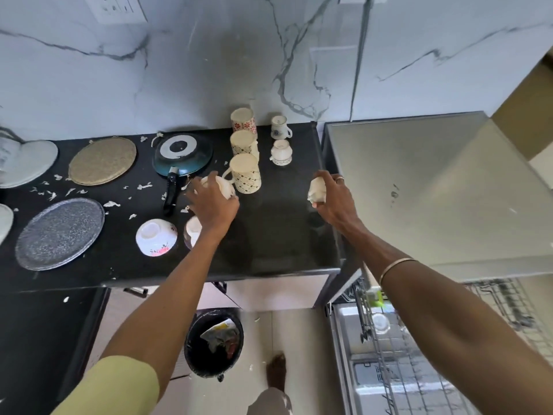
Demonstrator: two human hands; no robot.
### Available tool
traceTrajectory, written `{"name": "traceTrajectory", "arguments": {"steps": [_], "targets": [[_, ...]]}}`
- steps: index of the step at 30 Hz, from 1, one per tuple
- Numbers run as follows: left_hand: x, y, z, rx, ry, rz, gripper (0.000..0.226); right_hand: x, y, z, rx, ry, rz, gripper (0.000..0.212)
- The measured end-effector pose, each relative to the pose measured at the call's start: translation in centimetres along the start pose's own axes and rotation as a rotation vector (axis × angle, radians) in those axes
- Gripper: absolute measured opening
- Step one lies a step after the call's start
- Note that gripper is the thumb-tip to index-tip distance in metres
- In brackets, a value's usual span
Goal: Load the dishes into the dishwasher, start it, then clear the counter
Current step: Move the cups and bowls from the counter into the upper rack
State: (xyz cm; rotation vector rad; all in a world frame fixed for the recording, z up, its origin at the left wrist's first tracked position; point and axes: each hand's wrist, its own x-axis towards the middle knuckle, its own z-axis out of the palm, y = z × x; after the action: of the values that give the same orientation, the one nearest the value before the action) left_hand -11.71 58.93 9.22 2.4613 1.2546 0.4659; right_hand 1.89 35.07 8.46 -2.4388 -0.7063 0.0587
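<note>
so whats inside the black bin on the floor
The black bin holds crumpled wrappers, white, yellow and red, lying on top. Anything beneath them is covered, and the left forearm hides part of the bin's near-left rim.

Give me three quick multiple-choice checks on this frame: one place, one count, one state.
1. Where does the frying pan lie?
A. on the black counter, bottom up
B. in the dishwasher rack
C. in the bin

2. How many tall patterned mugs stand in the row by the wall?
A. one
B. three
C. five

3. What is the right hand doing?
A. resting flat and empty
B. gripping a small white cup
C. pulling the rack

Answers:
1 A, its ringed base faces up beside the round mat.
2 B, the mugs line up toward the wall.
3 B, the fingers curl round the cup above the counter's right end.
</note>
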Motion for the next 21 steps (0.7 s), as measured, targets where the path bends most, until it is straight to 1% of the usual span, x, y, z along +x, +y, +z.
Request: {"name": "traceTrajectory", "arguments": {"steps": [3,7,9,12,15,19,21], "targets": [[-5.6,2.2,-0.8,-0.008,0.011,0.034,0.077,-3.8,2.0,-2.8,0.006,0.016,-0.008,0.065],[-15.7,6.5,-0.7,-0.047,-0.011,0.139,0.077,-10.5,5.7,-7.5,0.017,0.018,-0.01,0.065],[-21.0,9.0,0.2,-0.088,-0.053,0.21,0.076,-13.8,8.2,-9.7,0.016,0.031,0.013,0.065],[-29.1,12.7,2.3,-0.13,-0.116,0.361,0.074,-18.3,12.4,-12.8,-0.005,0.04,0.054,0.066],[-36.1,15.3,4.9,-0.132,-0.188,0.493,0.077,-21.3,16.2,-15.1,-0.002,0.056,0.089,0.066],[-42.8,17.2,8.2,-0.096,-0.269,0.608,0.076,-24.8,20.4,-16.5,0.031,0.102,0.156,0.066],[-44.7,17.2,9.9,-0.077,-0.321,0.629,0.076,-26.3,22.3,-16.4,0.048,0.098,0.211,0.066]]}}
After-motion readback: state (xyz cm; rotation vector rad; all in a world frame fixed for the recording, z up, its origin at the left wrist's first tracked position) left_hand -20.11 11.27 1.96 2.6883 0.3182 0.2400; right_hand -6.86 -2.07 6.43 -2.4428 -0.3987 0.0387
